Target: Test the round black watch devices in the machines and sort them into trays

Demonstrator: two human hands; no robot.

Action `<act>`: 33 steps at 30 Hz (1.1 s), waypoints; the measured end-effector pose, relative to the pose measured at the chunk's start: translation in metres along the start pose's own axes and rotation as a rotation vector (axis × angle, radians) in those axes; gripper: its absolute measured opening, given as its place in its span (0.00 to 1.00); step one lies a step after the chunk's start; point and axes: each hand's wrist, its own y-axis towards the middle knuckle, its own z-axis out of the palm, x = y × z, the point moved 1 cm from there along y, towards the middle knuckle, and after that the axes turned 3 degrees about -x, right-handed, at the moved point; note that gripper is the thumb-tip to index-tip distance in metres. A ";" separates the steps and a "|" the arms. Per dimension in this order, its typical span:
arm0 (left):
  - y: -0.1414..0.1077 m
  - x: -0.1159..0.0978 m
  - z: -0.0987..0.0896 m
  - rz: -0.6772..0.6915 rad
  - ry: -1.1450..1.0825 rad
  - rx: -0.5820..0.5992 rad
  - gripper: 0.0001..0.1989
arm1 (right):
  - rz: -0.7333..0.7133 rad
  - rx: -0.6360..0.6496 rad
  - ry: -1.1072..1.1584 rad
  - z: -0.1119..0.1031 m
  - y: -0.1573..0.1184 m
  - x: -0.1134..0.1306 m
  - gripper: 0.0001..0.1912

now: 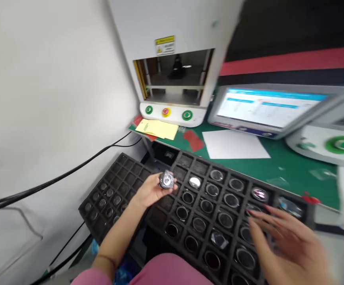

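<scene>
My left hand (151, 192) is closed round a small dark watch case (166, 180) with a bright round centre, held above the far left part of the large tray. My right hand (293, 249) is over the tray's right side, blurred, its fingers apart and nothing visible in them. Beneath both hands lies the black compartment tray (176, 253), with round glass-like discs in many of its pockets. One disc (195, 182) shines white close to my left hand, and a pinkish disc (260, 193) sits beyond my right fingertips.
A second black tray (101, 227) with small round parts stands at left. Behind, on the green table (293, 166), are a press with buttons (173, 114), yellow cards (157, 128), white paper (234, 144) and a screen (267, 109). Black cables (71, 174) run along the wall.
</scene>
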 end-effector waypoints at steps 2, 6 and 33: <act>0.002 0.013 0.045 -0.125 -0.225 0.248 0.33 | -0.081 0.022 0.110 0.007 0.009 0.013 0.16; 0.003 0.028 0.107 -0.281 -0.264 0.487 0.28 | -0.163 0.117 0.262 0.001 0.028 0.035 0.21; -0.008 0.032 0.174 -0.068 0.331 0.223 0.17 | 0.185 0.169 0.417 -0.042 0.038 0.011 0.08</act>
